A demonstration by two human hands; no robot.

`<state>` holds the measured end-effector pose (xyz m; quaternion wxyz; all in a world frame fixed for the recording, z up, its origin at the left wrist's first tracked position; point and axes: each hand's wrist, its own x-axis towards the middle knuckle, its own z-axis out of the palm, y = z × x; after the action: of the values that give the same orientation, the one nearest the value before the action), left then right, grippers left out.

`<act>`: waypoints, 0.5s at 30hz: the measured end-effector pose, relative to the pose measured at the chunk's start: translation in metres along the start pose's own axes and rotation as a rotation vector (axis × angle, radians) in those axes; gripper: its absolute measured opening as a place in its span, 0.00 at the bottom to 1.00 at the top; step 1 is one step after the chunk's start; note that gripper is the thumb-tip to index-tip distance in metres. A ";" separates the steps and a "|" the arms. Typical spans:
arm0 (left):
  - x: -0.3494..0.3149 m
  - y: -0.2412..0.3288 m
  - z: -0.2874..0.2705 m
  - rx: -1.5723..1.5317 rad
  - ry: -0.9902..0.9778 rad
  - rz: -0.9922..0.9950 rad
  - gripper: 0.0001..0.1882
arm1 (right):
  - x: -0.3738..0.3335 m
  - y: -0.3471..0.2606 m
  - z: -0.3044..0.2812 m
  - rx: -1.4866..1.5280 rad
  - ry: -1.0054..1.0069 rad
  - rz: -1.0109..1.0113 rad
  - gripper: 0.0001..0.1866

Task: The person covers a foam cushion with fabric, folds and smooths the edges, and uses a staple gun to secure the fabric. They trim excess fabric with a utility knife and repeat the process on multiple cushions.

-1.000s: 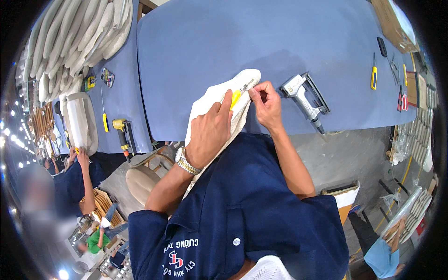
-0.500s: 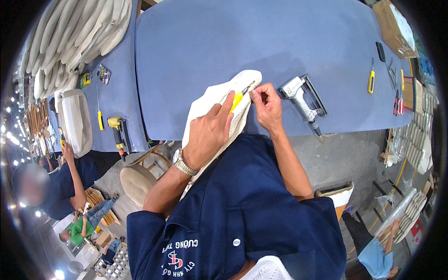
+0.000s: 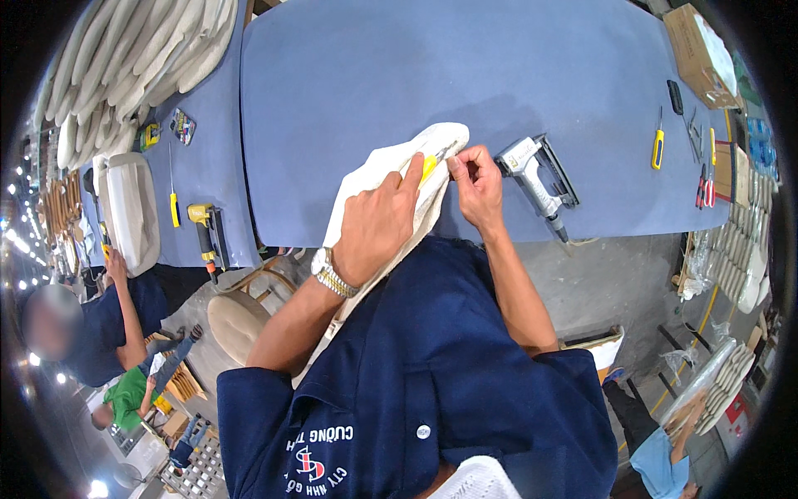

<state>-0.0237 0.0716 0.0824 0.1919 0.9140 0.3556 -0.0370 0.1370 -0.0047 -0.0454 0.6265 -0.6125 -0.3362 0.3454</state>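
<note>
A padded off-white seat cushion [image 3: 356,198] stands tilted on its edge at the front of the blue table, leaning along my body. My left hand [image 3: 378,220] lies over its side, closed around a yellow-handled tool [image 3: 429,167] with its index finger stretched along the handle. The tool's narrow metal end points at the cushion's far tip. At that tip's right edge my right hand [image 3: 478,190] pinches the cover fabric between thumb and bent fingers. Just right of this hand, a silver staple gun [image 3: 532,176] lies on the table.
On the blue table [image 3: 374,75], screwdrivers [image 3: 658,150] and red-handled pliers [image 3: 705,190] lie right, by a cardboard box [image 3: 702,54]. Stacked cushions [image 3: 137,50] and a yellow staple gun [image 3: 204,233] occupy the left. A co-worker [image 3: 108,324] works there; a round-seated chair [image 3: 237,324] stands below.
My left hand has slid slightly toward the far tip, covering more of the yellow handle. My right hand keeps its pinch at nearly the same place.
</note>
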 end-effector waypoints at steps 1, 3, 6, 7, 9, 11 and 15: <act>0.004 -0.001 -0.005 0.020 -0.032 0.002 0.29 | 0.001 -0.001 -0.001 -0.012 -0.004 -0.007 0.09; 0.007 -0.005 -0.008 0.002 -0.059 0.032 0.28 | 0.001 0.000 -0.002 -0.020 -0.012 -0.014 0.08; 0.005 -0.018 -0.008 -0.104 -0.073 0.100 0.29 | -0.005 0.005 -0.004 -0.016 -0.032 -0.012 0.08; 0.006 -0.024 -0.009 -0.139 -0.098 0.113 0.29 | -0.007 0.001 -0.004 -0.025 -0.044 -0.007 0.08; 0.004 -0.025 -0.014 -0.165 -0.153 0.108 0.29 | -0.009 -0.003 -0.003 -0.004 -0.053 0.006 0.08; 0.004 -0.021 -0.024 -0.152 -0.217 0.076 0.29 | -0.010 -0.004 -0.002 0.051 -0.043 0.025 0.08; -0.004 -0.024 -0.022 -0.189 -0.214 0.070 0.29 | -0.013 -0.007 -0.003 -0.016 -0.075 0.036 0.08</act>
<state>-0.0438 0.0933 0.0958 0.3152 0.8945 0.3030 -0.0937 0.1329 -0.0175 -0.0384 0.6021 -0.6103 -0.3509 0.3766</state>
